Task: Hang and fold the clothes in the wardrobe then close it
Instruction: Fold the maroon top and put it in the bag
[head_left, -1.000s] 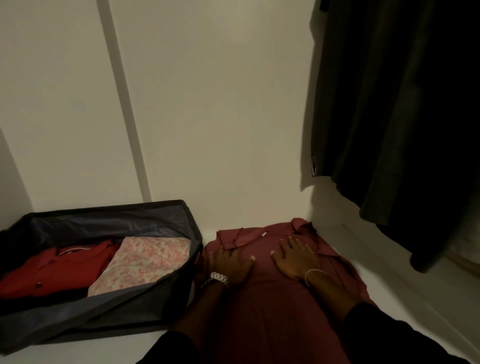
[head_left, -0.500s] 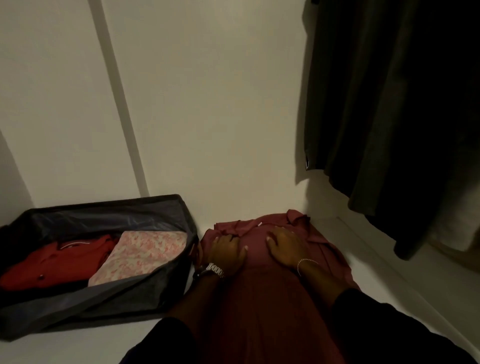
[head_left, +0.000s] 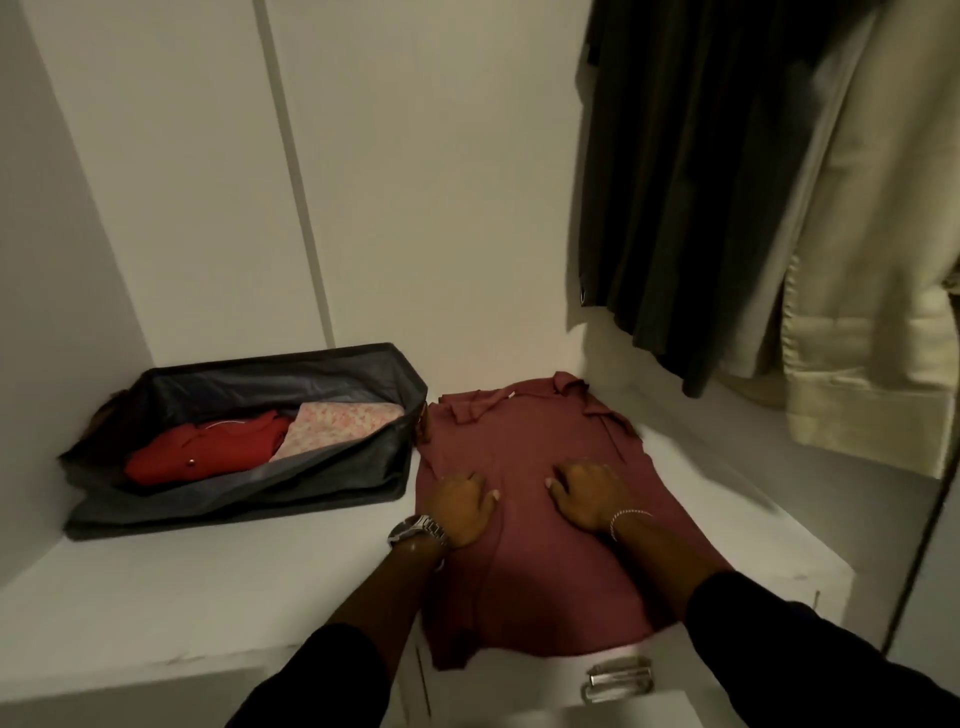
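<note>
Dim white back wall (head_left: 426, 182) with a vertical seam above white shelf (head_left: 208, 587).

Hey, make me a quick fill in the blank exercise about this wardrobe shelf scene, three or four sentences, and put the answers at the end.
1. Both hands, the left hand and the right hand, press flat on the ____ shirt.
2. The grey fabric bin sits to the ____ of that shirt.
3. Inside the bin, the red garment lies beside a ____ patterned fabric.
4. A wristwatch is on the ____ wrist.

Answers: maroon; left; floral; left
</note>
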